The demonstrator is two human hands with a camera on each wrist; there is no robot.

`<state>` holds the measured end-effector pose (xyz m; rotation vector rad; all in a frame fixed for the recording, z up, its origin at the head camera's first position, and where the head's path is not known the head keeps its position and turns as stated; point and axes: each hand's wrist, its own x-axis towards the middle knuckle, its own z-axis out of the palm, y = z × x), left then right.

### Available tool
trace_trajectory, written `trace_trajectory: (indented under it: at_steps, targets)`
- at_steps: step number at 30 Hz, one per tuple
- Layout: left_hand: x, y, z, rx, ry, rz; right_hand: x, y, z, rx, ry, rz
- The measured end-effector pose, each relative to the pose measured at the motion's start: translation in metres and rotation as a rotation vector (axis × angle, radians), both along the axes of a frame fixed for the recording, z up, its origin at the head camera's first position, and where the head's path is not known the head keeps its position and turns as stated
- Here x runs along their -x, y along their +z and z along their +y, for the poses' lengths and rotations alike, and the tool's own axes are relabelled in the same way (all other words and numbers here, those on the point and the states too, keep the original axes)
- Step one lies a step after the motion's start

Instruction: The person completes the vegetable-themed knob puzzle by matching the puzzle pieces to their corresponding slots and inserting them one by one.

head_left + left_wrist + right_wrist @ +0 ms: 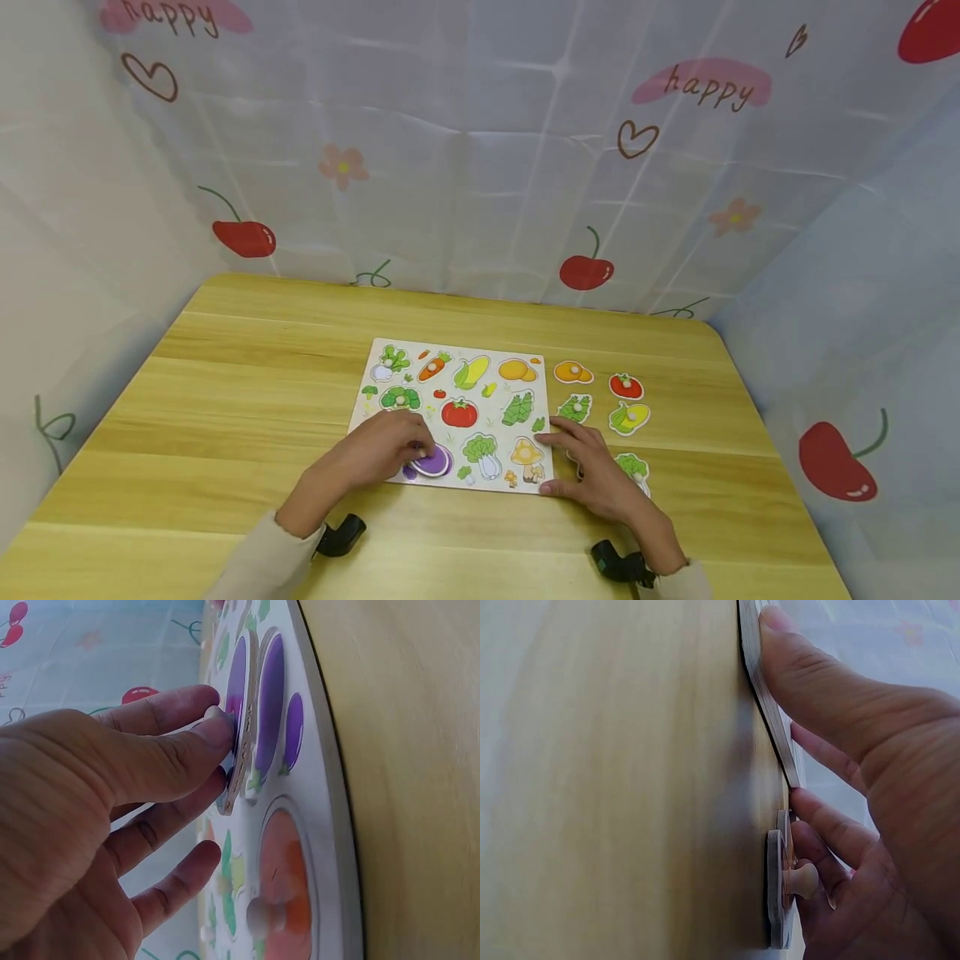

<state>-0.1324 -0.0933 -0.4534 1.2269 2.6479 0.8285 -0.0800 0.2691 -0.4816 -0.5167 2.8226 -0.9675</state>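
My left hand pinches the small knob of a purple eggplant puzzle piece between thumb and fingers. In the left wrist view that piece stands tilted, close over its matching eggplant picture on the wooden vegetable board. An orange knobbed piece sits in the board near my lower fingers. My right hand rests at the board's right edge, with the thumb on its near corner and the fingers extended along the side. A knobbed piece lies beneath that hand, partly hidden.
Right of the board lie loose knobbed pieces: a pumpkin, a tomato, corn, a green vegetable and a cabbage. Radish, carrot and broccoli pieces sit in the board. A printed curtain surrounds the table.
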Motion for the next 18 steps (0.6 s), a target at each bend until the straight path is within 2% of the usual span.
trace_trajectory:
  at_steps: [8,18]
  targets:
    - [0.0,-0.009,0.009,0.023,-0.002,0.004,0.0,-0.001,0.0,0.003,0.002,-0.004]
    - [-0.006,-0.013,0.01,0.026,0.06,0.011,0.0,-0.001,0.0,-0.001,-0.002,-0.005]
